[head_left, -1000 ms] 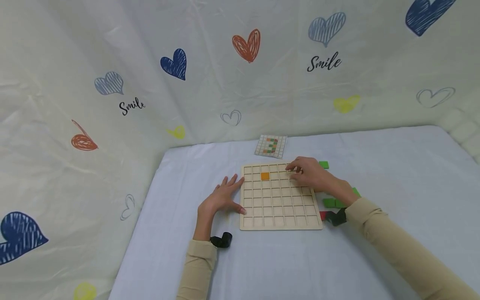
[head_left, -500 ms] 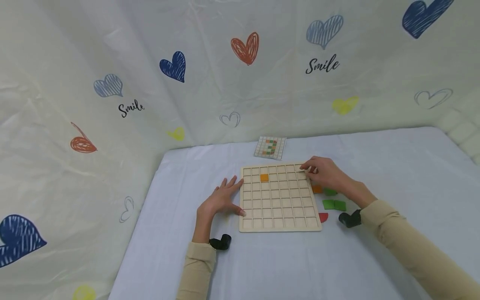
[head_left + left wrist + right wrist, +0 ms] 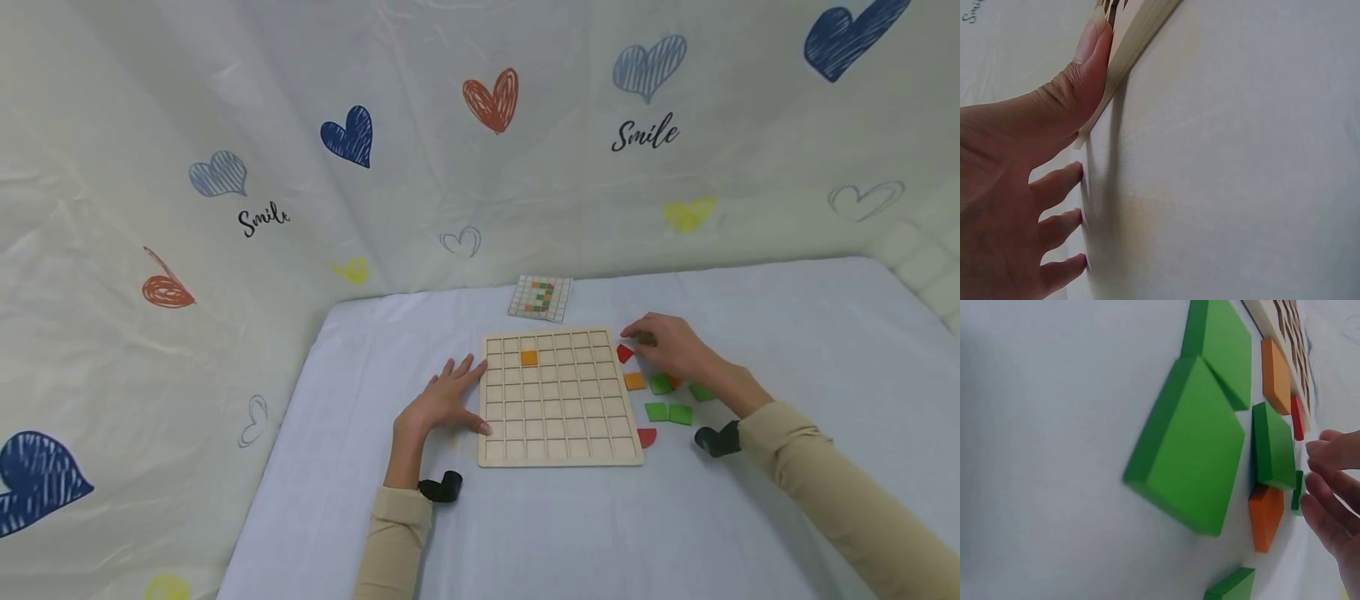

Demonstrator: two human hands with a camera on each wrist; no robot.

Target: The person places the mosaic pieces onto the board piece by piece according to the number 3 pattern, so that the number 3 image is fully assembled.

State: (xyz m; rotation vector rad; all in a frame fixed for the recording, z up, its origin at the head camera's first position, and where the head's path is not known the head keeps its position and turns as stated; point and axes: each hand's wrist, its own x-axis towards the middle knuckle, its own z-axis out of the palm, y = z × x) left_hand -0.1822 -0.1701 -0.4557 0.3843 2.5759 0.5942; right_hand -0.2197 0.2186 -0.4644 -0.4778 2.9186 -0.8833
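Observation:
In the head view my left hand (image 3: pixel 442 400) spreads its fingers along the left edge of a wooden grid board (image 3: pixel 558 429). The left wrist view shows the thumb (image 3: pixel 1088 59) resting on the board's rim, with the other fingertips at the cloth. One orange square tile (image 3: pixel 529 357) lies in a cell near the board's top left. My right hand (image 3: pixel 667 343) is beyond the board's upper right corner, its fingers loosely bent over a green tile (image 3: pixel 1299 490). No tile shows between its fingertips. A red tile (image 3: pixel 625 353) lies just below them, beside the board.
Right of the board lie an orange tile (image 3: pixel 634 381), several green tiles (image 3: pixel 680 414) and a rounded red tile (image 3: pixel 647 437). An orange tile (image 3: pixel 1266 519) is partly under a green one. A printed pattern card (image 3: pixel 541 298) lies behind the board.
My right hand has moved right, from over the board's upper right cells to the tiles beside it, uncovering the red tile. My left hand stays at the board's left edge.

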